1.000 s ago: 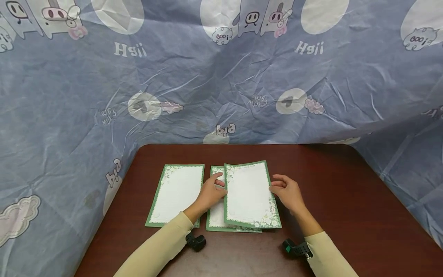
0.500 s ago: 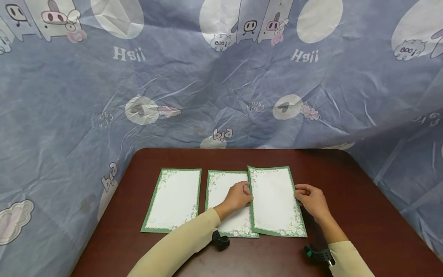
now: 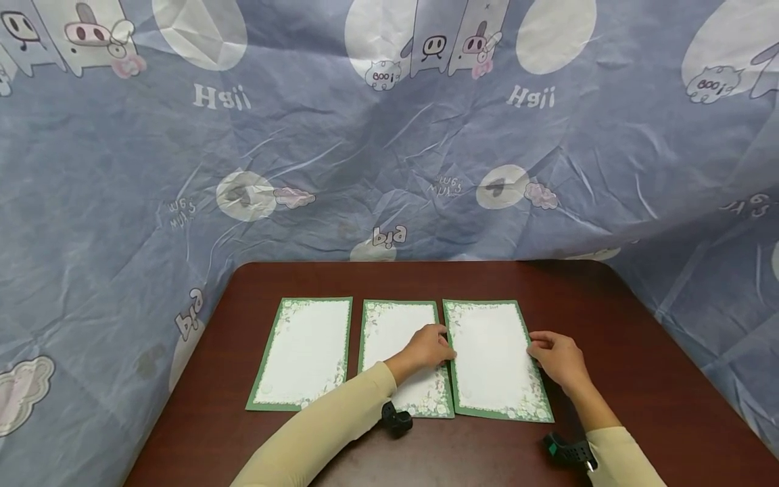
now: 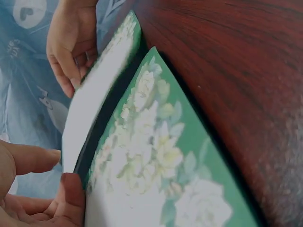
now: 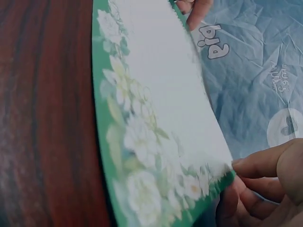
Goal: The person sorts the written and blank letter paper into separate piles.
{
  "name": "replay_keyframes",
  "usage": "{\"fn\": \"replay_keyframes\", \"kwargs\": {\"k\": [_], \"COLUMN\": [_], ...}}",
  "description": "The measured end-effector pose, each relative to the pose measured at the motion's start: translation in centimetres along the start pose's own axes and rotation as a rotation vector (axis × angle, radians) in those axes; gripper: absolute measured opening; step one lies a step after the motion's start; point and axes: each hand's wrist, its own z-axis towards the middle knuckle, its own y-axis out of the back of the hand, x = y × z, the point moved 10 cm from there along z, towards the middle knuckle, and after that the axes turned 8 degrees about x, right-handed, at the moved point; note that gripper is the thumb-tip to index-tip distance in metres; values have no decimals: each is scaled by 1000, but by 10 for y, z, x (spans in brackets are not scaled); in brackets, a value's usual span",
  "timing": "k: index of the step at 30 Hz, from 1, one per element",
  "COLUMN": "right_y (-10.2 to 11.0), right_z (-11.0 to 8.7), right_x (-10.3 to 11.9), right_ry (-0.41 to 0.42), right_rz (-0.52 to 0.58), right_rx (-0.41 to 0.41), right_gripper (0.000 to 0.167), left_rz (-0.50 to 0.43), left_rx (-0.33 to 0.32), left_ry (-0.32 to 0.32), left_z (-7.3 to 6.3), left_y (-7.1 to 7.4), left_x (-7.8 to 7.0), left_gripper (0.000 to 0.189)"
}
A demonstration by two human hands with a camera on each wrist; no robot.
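Observation:
Three white sheets of stationery paper with green floral borders lie in a row in the head view: the left sheet [image 3: 307, 352], the middle sheet [image 3: 389, 331] and the right sheet [image 3: 496, 358]. My left hand [image 3: 426, 346] reaches over the middle sheet and pinches the right sheet's left edge with thumb and finger. At the opposite edge, my right hand [image 3: 558, 358] pinches the same sheet. The right wrist view shows that sheet [image 5: 165, 85] slightly bowed, its edge between the right thumb and fingers [image 5: 265, 163]. The left wrist view shows a narrow dark gap between the middle sheet [image 4: 142, 165] and the held one.
The sheets lie on a dark reddish-brown table [image 3: 596, 311] with rounded far corners. Behind and beside it hangs a wrinkled blue cartoon-print cloth [image 3: 341, 135]. A black band with a small device [image 3: 397, 419] is on the left wrist, another band [image 3: 569, 450] on the right.
Both hands have carried the right sheet rightward off the middle sheet and lowered it beside that one. The middle sheet is now uncovered except under the left hand and arm.

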Motion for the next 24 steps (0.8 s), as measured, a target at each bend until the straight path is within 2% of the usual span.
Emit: {"fn": "replay_keyframes", "kwargs": {"k": [3,6,11,16,24], "right_y": [1,3,-2,-22,-59], "right_z": [0,-1,0,4,11], "right_x": [-1,3,23,50,92], "right_ry": [-7,9,71,107,167], "right_rz": [-31,-47,-47,-13,26], "right_rx": [-21,-56,-74,-14,99], "right_gripper": [43,44,42,40,37], "left_rz": [-7,-18,-48,-24,-69], "left_rx": [14,7,-16,-54,-115], "left_ry": [-5,-41,-94,-77,-22], "left_z": [-2,-6,-15,-29,-59], "left_y": [2,8,24,45,86], "left_x": [1,-2,-3,6,31], "left_gripper": [64,62,54,52,50]}}
